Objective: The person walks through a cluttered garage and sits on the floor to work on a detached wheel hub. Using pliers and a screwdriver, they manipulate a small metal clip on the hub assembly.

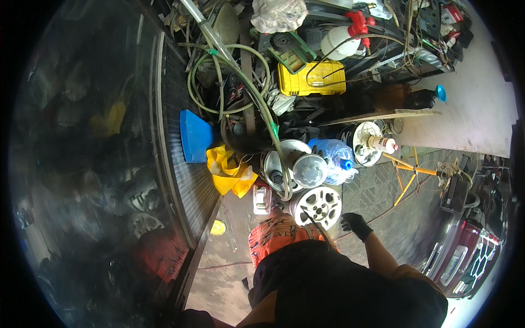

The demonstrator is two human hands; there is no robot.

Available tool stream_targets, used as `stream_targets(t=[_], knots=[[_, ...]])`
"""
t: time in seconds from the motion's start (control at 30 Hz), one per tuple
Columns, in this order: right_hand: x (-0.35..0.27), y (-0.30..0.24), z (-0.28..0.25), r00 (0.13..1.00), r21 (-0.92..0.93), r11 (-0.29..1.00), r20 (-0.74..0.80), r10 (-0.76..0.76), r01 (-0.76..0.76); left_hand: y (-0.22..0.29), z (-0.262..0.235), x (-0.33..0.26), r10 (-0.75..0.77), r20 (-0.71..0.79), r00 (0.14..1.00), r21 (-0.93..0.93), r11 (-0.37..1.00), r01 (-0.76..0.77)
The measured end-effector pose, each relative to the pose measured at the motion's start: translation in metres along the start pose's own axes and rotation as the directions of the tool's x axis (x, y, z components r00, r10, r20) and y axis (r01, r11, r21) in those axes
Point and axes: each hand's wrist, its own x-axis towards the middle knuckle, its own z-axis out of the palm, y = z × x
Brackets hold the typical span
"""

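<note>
My right hand (356,225), in a black glove, hangs low to the right of my body. Its fingers are partly spread and hold nothing that I can see. Closest to it is a silver alloy wheel (330,206), lying on the floor a short gap to its left. A thin dark strip (318,223) runs from over the wheel toward my orange patterned shorts (273,236). My left hand does not show; only part of that arm appears at the lower edge.
Beyond the wheel stand round metal pans (287,150), a clear blue-capped water jug (333,158) and a white-topped bucket (367,143). A green hose (268,117) droops over them. A yellow case (322,76) lies farther back. An orange stand (407,167) and parked car (456,257) are right.
</note>
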Motion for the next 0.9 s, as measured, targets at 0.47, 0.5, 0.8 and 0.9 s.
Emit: stream_targets(t=[0.47, 0.5, 0.8, 0.9], knots=[[-0.004, 0.045, -0.018, 0.998, 0.098, 0.995, -0.063, 0.011, -0.005, 0.004, -0.002, 0.0, 0.003, 0.003, 1.0, -0.087, 0.996, -0.003], [-0.007, 0.045, -0.018, 0.998, 0.095, 0.995, -0.068, 0.002, 0.005, 0.005, -0.002, -0.001, 0.003, 0.003, 1.0, -0.093, 0.996, -0.003], [-0.01, 0.046, -0.031, 0.995, 0.172, 0.983, -0.083, -0.058, 0.072, 0.0, -0.011, -0.004, -0.002, 0.01, 1.0, -0.148, 0.989, 0.003], [-0.007, 0.056, -0.037, 0.989, 0.18, 0.974, -0.079, -0.123, 0.136, -0.002, -0.013, -0.009, -0.004, 0.02, 1.0, -0.18, 0.984, 0.008]])
